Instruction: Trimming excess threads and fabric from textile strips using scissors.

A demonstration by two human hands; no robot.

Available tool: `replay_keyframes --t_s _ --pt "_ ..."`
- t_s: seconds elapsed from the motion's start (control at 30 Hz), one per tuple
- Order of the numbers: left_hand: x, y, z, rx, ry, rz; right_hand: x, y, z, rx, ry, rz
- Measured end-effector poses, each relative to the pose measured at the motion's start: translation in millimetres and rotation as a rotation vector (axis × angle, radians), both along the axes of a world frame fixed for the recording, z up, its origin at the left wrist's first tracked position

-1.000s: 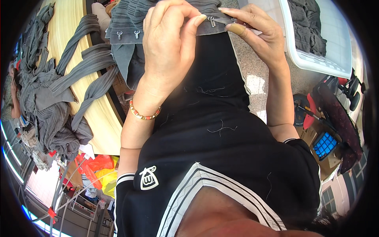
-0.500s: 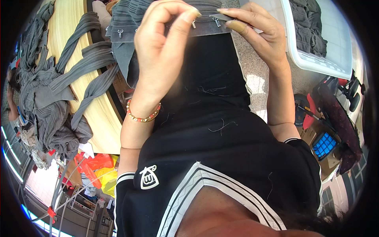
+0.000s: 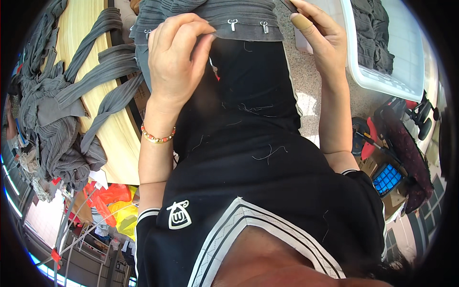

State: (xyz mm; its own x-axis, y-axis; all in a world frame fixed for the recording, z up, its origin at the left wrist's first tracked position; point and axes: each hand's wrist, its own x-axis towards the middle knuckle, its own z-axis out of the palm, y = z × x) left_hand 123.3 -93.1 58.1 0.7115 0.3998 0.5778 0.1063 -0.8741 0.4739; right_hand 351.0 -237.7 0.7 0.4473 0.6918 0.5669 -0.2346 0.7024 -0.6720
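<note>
Pale wood-grain worktop [image 3: 122, 158] runs along ten o'clock under heaped grey ribbed cloth [image 3: 62, 126]; a translucent white bin [image 3: 387, 80] stands at two. At twelve, a grey garment [image 3: 248, 12] with metal hooks [image 3: 233, 25] lies across the lap. At eleven, the left hand [image 3: 177, 62] has its fingers pinched together at the hem; whether they grip cloth, I cannot tell. At one, the right hand's [image 3: 325, 43] fingers are closed round a slim dark tool [image 3: 288, 5], cut off by the upper edge.

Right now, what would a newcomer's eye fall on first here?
Likely the white-trimmed black shirt filling the middle, then the orange-and-gold bracelet left of center. Near the top, the left hand is at the edge of gray ribbed fabric with silvery hooks.
</note>
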Motion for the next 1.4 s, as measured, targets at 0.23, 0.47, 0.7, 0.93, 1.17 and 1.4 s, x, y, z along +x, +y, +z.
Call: replay_keyframes --t_s 0.23,0.47,0.7,0.93,1.17,1.4 --pt "-21.8 28.3 -13.6 0.167 0.072 0.15 -18.2 9.0 53.6 -0.774 -0.166 -0.133" --pt "-19.7 21.1 -8.4 0.138 0.222 0.218 -15.8 32.2 66.5 -0.928 -0.161 -0.179" --pt "-12.6 -1.2 28.0 -0.012 0.126 0.127 -15.2 23.2 56.4 -0.668 -0.337 -0.274" --pt "41.8 7.8 -7.7 -0.2 -0.726 -0.291 -16.7 -3.1 72.4 -0.836 -0.475 -0.287" --pt "28.0 2.5 36.6 -0.04 -0.08 -0.197 -7.5 -23.4 64.0 -0.696 -0.787 -0.271" --pt "38.1 9.4 3.0 0.088 -0.349 -0.248 -10.9 -25.2 65.6 -0.656 -0.939 -0.327"
